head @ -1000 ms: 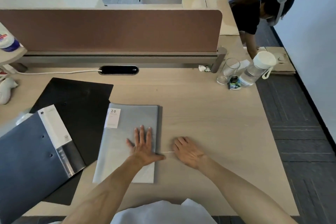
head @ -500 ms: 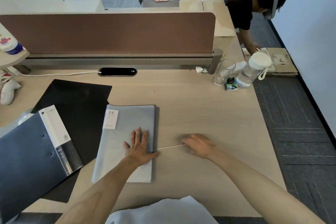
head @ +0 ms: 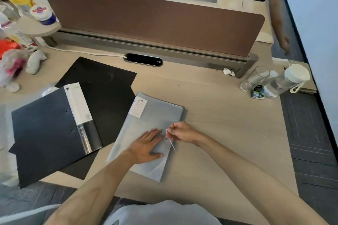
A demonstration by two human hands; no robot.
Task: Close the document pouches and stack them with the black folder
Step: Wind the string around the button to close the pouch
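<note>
A grey translucent document pouch (head: pixel 155 115) with a white "20" label lies on the wooden desk. My left hand (head: pixel 146 145) presses flat on its lower half, fingers spread. My right hand (head: pixel 180 131) is over the pouch's right edge, pinching a thin white closure string (head: pixel 171 141) near a small button on the pouch. To the left lies a flat black folder (head: pixel 102 86). A dark blue folder (head: pixel 45 129) with a white spine label and clear strip rests partly on top of it.
A brown divider panel (head: pixel 146 16) runs across the back of the desk. At the right back stand a glass (head: pixel 256 78) and a clear bottle (head: pixel 287 82). Cluttered bags and jars fill the left edge. Another person's arm (head: pixel 279 29) reaches down at the far right.
My right hand has moved left from the bare desk onto the pouch's right edge, bringing the string with it. My view has shifted and tilted; my left hand stays pressed on the pouch.
</note>
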